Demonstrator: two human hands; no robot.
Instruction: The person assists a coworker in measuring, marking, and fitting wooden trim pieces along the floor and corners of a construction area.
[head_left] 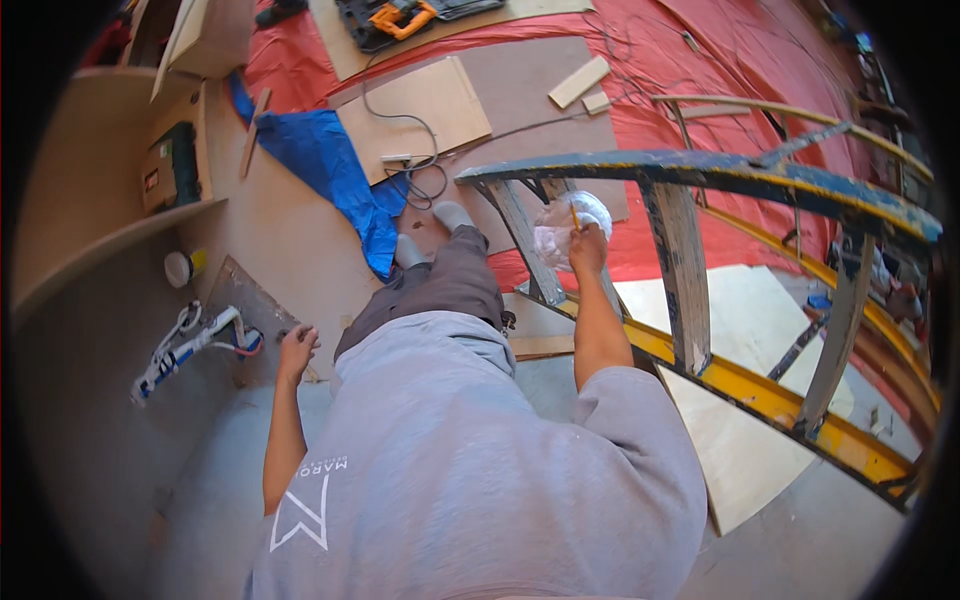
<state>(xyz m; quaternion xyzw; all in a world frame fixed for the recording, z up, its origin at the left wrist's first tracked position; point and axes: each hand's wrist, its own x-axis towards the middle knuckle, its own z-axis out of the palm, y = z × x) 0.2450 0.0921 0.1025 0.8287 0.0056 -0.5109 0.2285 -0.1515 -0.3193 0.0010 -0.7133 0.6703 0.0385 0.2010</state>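
My left hand (pixel 298 350) hangs beside my left hip, fingers loosely bent and apart, holding nothing visible. A white-and-blue tool with hoses (pixel 190 355) lies to its left near a grimy board (pixel 250 310). My right hand (pixel 588 245) is closed on a thin yellow stick (pixel 576 215), at a crumpled white round item (pixel 555 232), perhaps a lined container; whether my fingers also grip that item is unclear. Just beside it stands a paint-spattered ladder (pixel 680 270) with yellow rails and grey steps. My socked feet (pixel 450 217) show below me.
A plywood cabinet (pixel 110 120) with a green case (pixel 170 165) is at left. A blue tarp (pixel 325 160), plywood offcuts (pixel 410 110), a cable and an orange tool (pixel 398 18) in a case lie ahead on red sheeting (pixel 700 30). A pale board (pixel 750 480) lies under the ladder.
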